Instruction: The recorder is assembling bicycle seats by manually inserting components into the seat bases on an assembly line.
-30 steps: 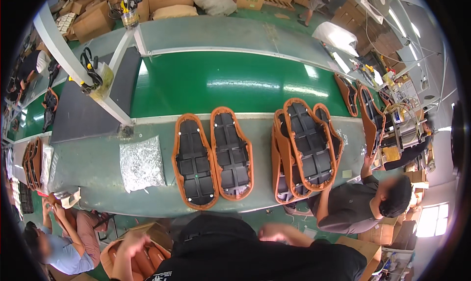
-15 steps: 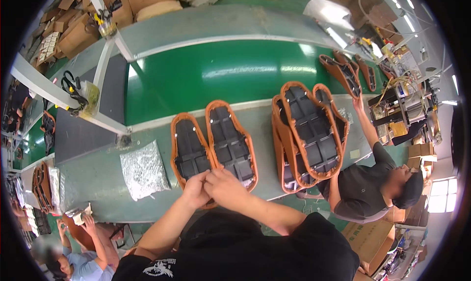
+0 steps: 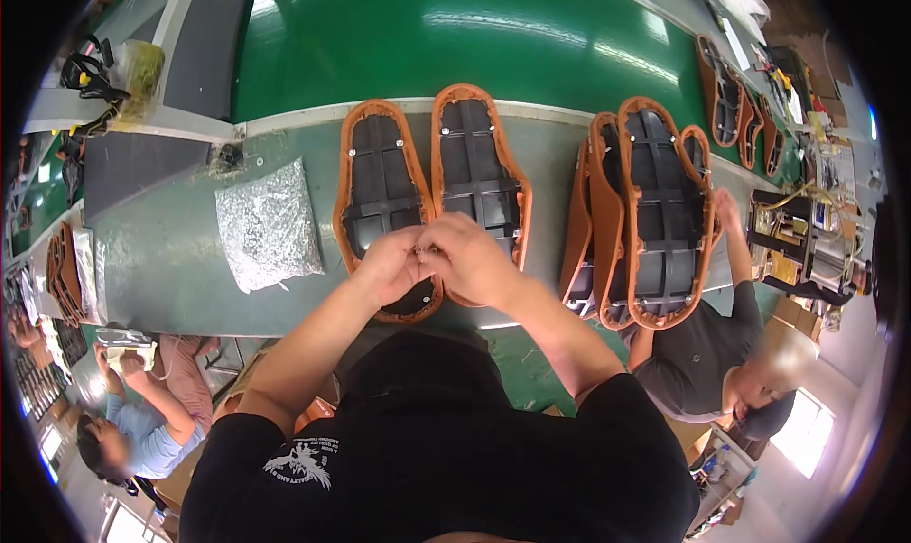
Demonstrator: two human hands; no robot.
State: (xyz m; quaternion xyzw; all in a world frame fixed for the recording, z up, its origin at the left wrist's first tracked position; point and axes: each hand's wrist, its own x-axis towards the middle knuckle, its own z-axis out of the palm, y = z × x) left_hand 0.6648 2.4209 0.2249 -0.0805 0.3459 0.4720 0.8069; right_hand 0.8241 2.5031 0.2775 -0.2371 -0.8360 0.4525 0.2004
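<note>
My left hand (image 3: 392, 266) and my right hand (image 3: 467, 260) meet over the near ends of two long pads, fingers pinched together. Something tiny may sit between the fingertips; it is too small to make out. The left pad (image 3: 383, 168) and the right pad (image 3: 470, 149) lie side by side on the bench, black ribbed plastic backs up, with orange-brown covering folded round the rims. Small shiny fasteners dot their edges. To the left lies a clear bag (image 3: 269, 225) full of small silvery pieces.
More such pads (image 3: 661, 211) are piled at the right of the grey-green bench (image 3: 157, 258). A co-worker (image 3: 702, 353) reaches beside that pile. Another person (image 3: 157, 429) works at lower left. A white frame post (image 3: 176, 17) stands at upper left; several pads (image 3: 723, 92) lie far right.
The whole view has shifted, so bench and pads sit higher in it. My hands stay together over the pads. The co-worker's reaching hand has come back from the far pads towards the pile.
</note>
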